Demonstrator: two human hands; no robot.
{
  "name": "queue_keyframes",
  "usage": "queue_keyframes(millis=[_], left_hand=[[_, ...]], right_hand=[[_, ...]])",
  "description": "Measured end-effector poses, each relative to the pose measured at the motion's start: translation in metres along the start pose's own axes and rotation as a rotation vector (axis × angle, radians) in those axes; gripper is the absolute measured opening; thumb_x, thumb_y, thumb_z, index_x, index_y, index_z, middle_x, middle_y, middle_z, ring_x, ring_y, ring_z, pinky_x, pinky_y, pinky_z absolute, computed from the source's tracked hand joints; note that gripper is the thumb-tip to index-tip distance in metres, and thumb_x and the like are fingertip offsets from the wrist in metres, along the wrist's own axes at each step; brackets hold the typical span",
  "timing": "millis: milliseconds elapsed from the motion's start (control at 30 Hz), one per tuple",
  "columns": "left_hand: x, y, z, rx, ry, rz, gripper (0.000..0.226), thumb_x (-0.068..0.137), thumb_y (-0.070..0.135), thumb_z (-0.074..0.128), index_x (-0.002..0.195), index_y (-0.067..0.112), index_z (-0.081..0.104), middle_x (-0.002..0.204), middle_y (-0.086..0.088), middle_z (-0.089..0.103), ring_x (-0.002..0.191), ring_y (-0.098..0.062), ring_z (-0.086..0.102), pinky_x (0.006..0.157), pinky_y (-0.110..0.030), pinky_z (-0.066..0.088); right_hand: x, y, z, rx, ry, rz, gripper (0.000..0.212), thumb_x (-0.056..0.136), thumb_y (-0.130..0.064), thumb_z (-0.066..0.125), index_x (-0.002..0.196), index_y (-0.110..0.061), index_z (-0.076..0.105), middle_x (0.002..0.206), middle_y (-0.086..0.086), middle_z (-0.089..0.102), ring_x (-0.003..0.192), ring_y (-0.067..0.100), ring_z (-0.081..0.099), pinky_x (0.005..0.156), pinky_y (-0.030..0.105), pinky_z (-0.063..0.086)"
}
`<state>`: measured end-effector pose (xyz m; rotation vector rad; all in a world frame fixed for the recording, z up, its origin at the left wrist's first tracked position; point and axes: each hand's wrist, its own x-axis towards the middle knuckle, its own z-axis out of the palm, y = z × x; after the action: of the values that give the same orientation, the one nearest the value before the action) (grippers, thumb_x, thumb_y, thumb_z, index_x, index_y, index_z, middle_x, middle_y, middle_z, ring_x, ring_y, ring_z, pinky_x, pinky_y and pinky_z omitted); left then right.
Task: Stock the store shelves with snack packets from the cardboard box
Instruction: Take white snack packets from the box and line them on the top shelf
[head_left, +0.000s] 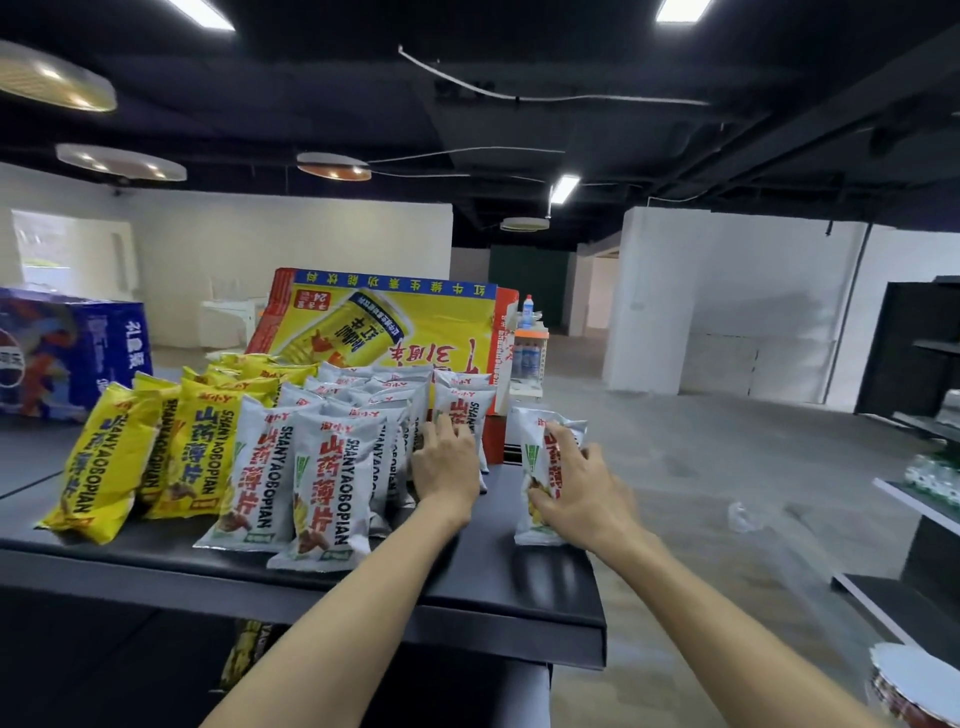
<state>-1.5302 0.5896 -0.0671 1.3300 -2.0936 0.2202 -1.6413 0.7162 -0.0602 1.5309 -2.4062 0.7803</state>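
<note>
While left hand (445, 467) touches packet row (322, 467) (fingers (439, 434) straight), right hand (579, 491) curls round lone packet (535, 449); both outstretched

Single head-worn wide-angle camera, set above the near edge of the black shelf (498, 571); faces forward and slightly down; left hand (447, 462), right hand (576, 488) and the white packet (527, 441) it holds lie near, mid-frame; ceiling (519, 119) fills the upper third.
</note>
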Motion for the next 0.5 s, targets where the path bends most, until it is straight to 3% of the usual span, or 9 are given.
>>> queue_keyframes(millis=[133, 200, 300, 500], left_hand=[[-0.008, -0.001, -0.014, 0.046, -0.186, 0.060, 0.042, 0.092, 0.017, 0.062, 0.130, 0.010, 0.048, 0.137, -0.011, 0.046, 0.124, -0.030, 0.050, 0.093, -0.040, 0.048], [-0.008, -0.003, -0.028, 0.054, -0.212, 0.082, 0.036, 0.092, 0.013, 0.059, 0.127, 0.010, 0.049, 0.131, -0.011, 0.052, 0.119, -0.032, 0.056, 0.091, -0.041, 0.049], [0.000, -0.005, -0.055, 0.052, -0.164, 0.134, 0.029, 0.094, 0.002, 0.046, 0.120, 0.011, 0.054, 0.119, -0.012, 0.062, 0.110, -0.033, 0.061, 0.085, -0.040, 0.050], [0.038, -0.015, -0.126, -0.044, 0.000, 0.184, 0.020, 0.091, 0.009, 0.055, 0.111, 0.014, 0.057, 0.102, -0.008, 0.065, 0.085, -0.025, 0.060, 0.066, -0.033, 0.047]], right_hand=[[0.003, -0.012, 0.007, 0.009, -0.005, -0.003, 0.072, 0.088, -0.047, 0.059, 0.147, -0.040, 0.017, 0.123, 0.008, 0.047, 0.107, 0.034, 0.058, 0.086, 0.043, 0.052], [0.008, -0.021, 0.009, 0.029, -0.006, -0.010, 0.072, 0.088, -0.047, 0.060, 0.146, -0.040, 0.018, 0.123, 0.009, 0.047, 0.107, 0.035, 0.058, 0.088, 0.045, 0.051], [0.017, -0.038, 0.013, 0.039, 0.006, -0.011, 0.071, 0.087, -0.047, 0.061, 0.144, -0.039, 0.020, 0.121, 0.011, 0.048, 0.104, 0.038, 0.058, 0.087, 0.046, 0.051], [0.032, -0.092, 0.032, 0.050, 0.103, -0.025, 0.067, 0.089, -0.040, 0.063, 0.142, -0.033, 0.022, 0.118, 0.012, 0.045, 0.099, 0.038, 0.059, 0.074, 0.043, 0.050]])
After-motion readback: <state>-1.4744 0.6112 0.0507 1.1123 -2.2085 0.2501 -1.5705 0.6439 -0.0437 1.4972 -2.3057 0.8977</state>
